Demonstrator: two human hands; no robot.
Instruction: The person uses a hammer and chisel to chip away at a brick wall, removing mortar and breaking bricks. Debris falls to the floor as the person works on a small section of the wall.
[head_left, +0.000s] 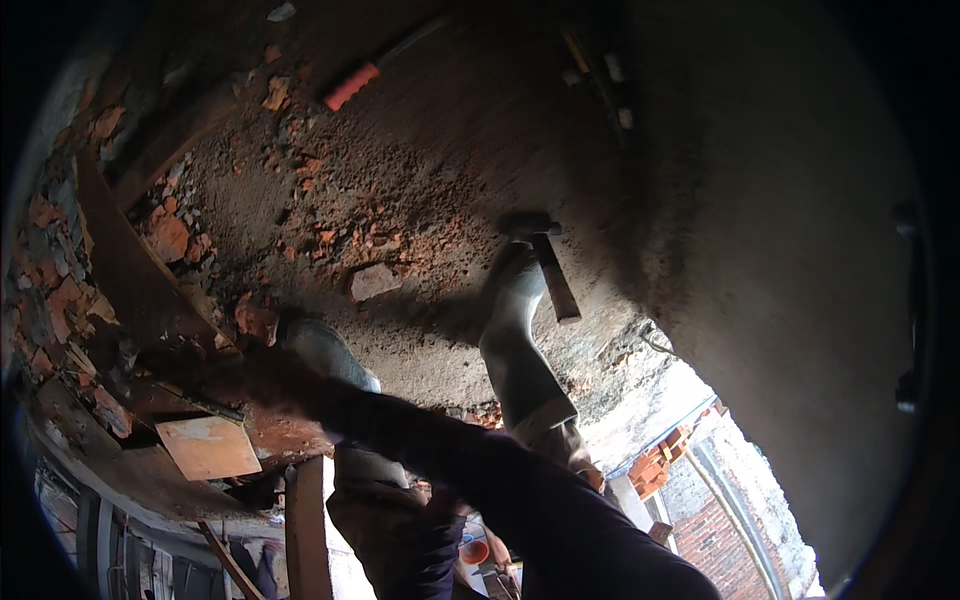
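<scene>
the right arm, in a dark sleeve, crosses from the lower right toward the left, and its right hand is low over the debris on that side, dark and blurred; i cannot tell whether its fingers are spread, narrow or closed on something. nearest to it is a thin bar, dark with a yellowish stretch, slanting just beside the hand; whether the two touch is too dim to tell. just below the bar is a pale, squarish piece of board, and above and to the left a long brown plank leans at a slant among broken brick. the left hand is near the lower edge, in front of the trousers, mostly in shadow, so i cannot tell what its fingers are doing. two grey boots stand on the dirt floor: the left boot near the right hand, the right boot farther right, with a hammer by its toe, its handle slanting toward the lower right. a light chunk of brick sits between the boots, a little ahead of them, and farther up, well apart from both hands, is a tool with a red grip. at the lower right, sunlight falls past a stack of orange bricks and a brick wall.
</scene>
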